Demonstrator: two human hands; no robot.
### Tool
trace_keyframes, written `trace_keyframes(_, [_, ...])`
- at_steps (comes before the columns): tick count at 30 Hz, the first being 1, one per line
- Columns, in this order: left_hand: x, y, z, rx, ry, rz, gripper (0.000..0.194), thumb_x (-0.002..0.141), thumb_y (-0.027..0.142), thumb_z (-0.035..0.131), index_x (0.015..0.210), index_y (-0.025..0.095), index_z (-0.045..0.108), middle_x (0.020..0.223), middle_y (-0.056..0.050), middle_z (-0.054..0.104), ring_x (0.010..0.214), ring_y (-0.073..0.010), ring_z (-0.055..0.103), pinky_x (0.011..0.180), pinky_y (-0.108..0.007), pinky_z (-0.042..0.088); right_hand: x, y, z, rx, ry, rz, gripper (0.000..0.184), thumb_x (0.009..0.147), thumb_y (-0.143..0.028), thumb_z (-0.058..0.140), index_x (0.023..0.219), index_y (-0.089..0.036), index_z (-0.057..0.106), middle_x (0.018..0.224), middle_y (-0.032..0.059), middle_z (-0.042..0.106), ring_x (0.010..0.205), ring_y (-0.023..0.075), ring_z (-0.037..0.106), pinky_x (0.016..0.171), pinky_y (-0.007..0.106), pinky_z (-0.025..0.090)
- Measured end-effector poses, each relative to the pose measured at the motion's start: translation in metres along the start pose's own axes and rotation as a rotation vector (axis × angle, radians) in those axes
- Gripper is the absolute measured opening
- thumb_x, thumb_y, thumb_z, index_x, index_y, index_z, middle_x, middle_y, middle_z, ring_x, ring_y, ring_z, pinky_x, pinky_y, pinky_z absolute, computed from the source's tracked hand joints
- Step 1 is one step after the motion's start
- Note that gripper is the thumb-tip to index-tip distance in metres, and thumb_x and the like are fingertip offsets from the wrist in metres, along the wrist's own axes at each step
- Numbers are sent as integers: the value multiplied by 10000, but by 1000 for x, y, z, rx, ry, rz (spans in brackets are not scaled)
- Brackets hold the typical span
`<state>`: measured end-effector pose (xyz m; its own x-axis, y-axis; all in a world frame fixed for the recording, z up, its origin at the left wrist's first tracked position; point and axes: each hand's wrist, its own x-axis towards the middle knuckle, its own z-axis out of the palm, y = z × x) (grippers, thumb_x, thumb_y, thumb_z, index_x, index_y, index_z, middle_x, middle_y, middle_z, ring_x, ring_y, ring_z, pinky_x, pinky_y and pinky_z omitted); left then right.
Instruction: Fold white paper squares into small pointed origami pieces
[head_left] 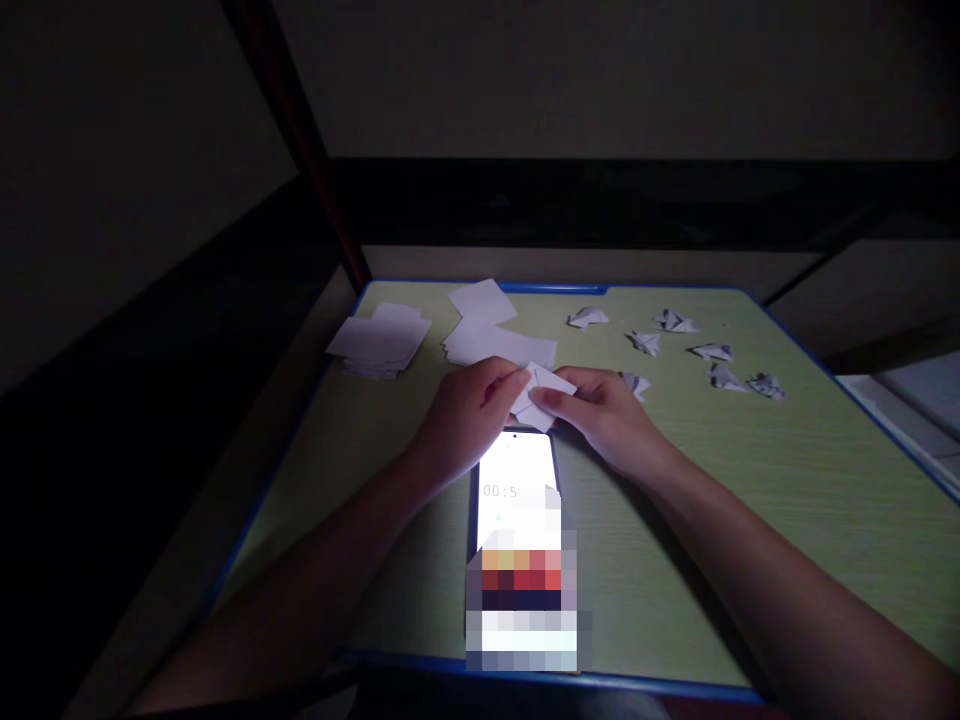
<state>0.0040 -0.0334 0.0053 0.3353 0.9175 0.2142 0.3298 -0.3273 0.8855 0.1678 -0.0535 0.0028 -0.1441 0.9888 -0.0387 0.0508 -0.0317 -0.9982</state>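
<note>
Both my hands meet over the middle of the table, just beyond the top edge of a lit phone (517, 480). Between them is a small folded piece of white paper (546, 382), with crease lines and angled edges showing. My left hand (476, 400) pinches its left side, fingers curled. On the right side, my right hand (600, 405) presses the paper with the thumb on top and the fingers underneath. Behind the hands lie loose white sheets (495, 338). One folded paper piece (636, 385) is partly hidden behind my right hand.
A stack of white paper (379, 340) lies at the back left of the green, blue-edged table (360, 440). Several folded paper figures (645, 343) are spread over the back right. The phone screen shows timer digits; its lower part is pixelated. The surroundings are dark.
</note>
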Motion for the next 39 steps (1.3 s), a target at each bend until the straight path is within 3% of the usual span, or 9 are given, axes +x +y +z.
trace_keyframes(13, [0,9,-5,60,21,4,186,818,269,565,739,121,646,617,-14,616,575,-98,568,480,-187,415,1,3,-2,-43,53,-102,208,716,-313,696,633,-149,597,552,-31,545,493,81,436,472,235,295])
trace_keyframes(25, [-1,7,-5,139,-31,44,195,838,242,524,700,144,621,544,8,564,523,-95,520,453,-196,355,-1,-2,0,-109,57,-84,180,712,-317,688,688,-145,642,582,-13,577,516,97,467,483,243,319])
trace_keyframes(34, [-2,6,-3,138,-25,63,224,846,247,496,675,148,602,556,5,563,527,-96,510,466,-206,352,-1,0,2,-131,81,-109,156,693,-289,661,650,-160,585,542,-38,520,481,85,415,457,234,276])
trace_keyframes(39, [-2,7,-4,151,-28,74,216,842,241,499,667,153,591,553,5,565,526,-96,506,470,-206,355,-3,-2,1,-127,35,-105,173,723,-309,657,664,-161,587,560,-29,537,499,93,436,468,239,296])
